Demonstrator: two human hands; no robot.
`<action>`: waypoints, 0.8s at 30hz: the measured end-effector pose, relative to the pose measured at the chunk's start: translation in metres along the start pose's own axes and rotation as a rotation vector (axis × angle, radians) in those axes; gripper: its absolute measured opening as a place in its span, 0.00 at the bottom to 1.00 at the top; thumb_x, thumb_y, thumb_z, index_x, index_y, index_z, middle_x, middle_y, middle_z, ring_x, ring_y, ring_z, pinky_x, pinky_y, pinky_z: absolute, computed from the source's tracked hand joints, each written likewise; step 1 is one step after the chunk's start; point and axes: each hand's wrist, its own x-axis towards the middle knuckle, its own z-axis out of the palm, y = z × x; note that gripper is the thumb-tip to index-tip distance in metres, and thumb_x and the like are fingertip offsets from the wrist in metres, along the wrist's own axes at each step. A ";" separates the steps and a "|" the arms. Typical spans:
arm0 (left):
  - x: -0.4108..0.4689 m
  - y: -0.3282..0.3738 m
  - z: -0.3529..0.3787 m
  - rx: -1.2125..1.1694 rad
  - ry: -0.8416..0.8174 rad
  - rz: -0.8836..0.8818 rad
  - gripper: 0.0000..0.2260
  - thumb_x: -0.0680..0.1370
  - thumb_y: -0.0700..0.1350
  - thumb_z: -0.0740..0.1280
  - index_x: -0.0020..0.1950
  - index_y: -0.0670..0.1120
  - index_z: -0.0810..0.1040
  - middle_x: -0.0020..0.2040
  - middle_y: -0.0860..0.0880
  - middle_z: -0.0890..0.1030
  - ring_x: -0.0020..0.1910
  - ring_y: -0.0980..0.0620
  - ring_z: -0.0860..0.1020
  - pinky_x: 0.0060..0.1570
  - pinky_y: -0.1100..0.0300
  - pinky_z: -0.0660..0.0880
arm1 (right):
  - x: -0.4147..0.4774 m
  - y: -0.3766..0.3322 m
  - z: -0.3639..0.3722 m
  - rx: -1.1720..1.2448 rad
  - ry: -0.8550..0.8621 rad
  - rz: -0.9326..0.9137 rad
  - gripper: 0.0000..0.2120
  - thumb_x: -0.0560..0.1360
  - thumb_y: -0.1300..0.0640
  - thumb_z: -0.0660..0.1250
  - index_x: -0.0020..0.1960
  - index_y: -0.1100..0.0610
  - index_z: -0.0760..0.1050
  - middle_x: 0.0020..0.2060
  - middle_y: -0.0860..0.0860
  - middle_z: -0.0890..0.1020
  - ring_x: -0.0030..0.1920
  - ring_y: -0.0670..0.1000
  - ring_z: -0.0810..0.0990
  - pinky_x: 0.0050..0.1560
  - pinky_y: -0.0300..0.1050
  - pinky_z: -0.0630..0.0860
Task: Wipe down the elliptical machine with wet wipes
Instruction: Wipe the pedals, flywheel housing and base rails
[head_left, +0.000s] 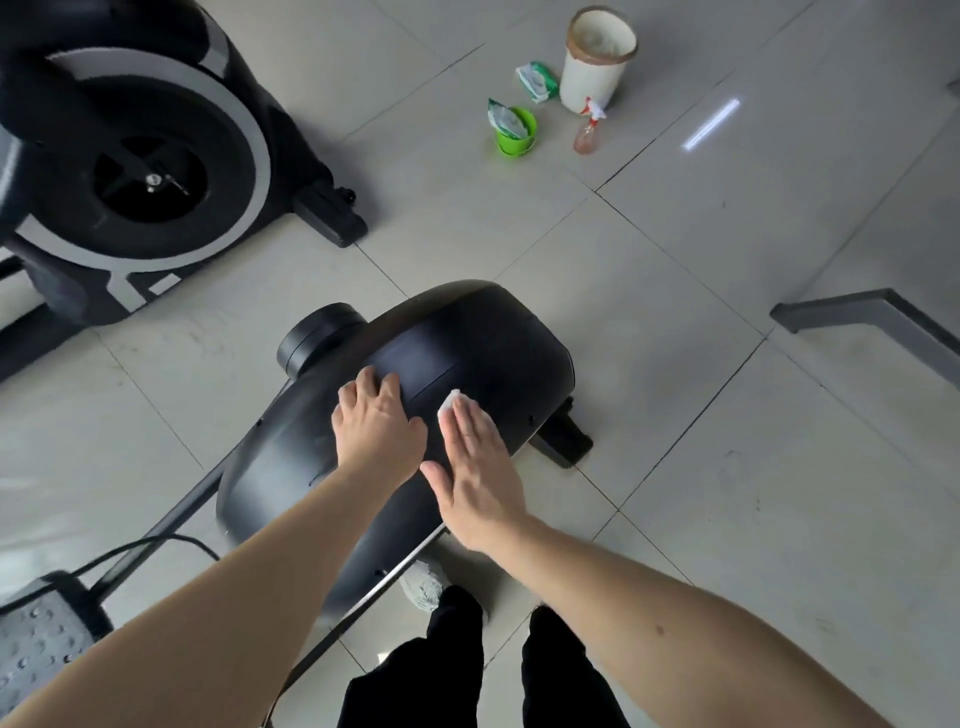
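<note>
Atop the hard, slick shell (493, 338), my right hand (478, 467) pins the limp wipe (450, 401) under straight, joined fingers (465, 423), likely its best hold, while my left hand (376, 421) rests open alongside.

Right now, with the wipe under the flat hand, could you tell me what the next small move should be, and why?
Probably slide the right hand and its wet wipe forward over the black housing toward its far rounded end. The wipe is pressed under straight fingers, that stretch lies uncovered ahead, and the left hand rests on the housing, bracing it.
</note>
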 end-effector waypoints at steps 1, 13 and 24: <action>0.002 0.003 0.001 0.023 -0.004 0.010 0.23 0.77 0.48 0.67 0.71 0.46 0.69 0.77 0.45 0.61 0.73 0.41 0.59 0.72 0.47 0.59 | 0.010 0.014 -0.003 -0.003 -0.005 0.032 0.36 0.84 0.40 0.47 0.83 0.62 0.49 0.83 0.59 0.50 0.83 0.56 0.46 0.82 0.53 0.47; 0.012 0.032 0.028 0.198 -0.026 -0.062 0.31 0.77 0.59 0.71 0.74 0.47 0.66 0.77 0.45 0.57 0.73 0.40 0.57 0.69 0.45 0.68 | 0.043 0.074 -0.005 0.413 0.102 0.510 0.38 0.84 0.37 0.46 0.83 0.60 0.42 0.83 0.57 0.41 0.83 0.55 0.40 0.82 0.51 0.42; 0.014 0.033 0.033 0.198 -0.014 -0.096 0.33 0.77 0.57 0.72 0.77 0.47 0.64 0.80 0.46 0.56 0.75 0.41 0.54 0.65 0.40 0.73 | 0.064 0.115 -0.015 0.474 0.061 0.561 0.38 0.84 0.37 0.45 0.83 0.60 0.41 0.83 0.55 0.42 0.83 0.53 0.41 0.82 0.52 0.41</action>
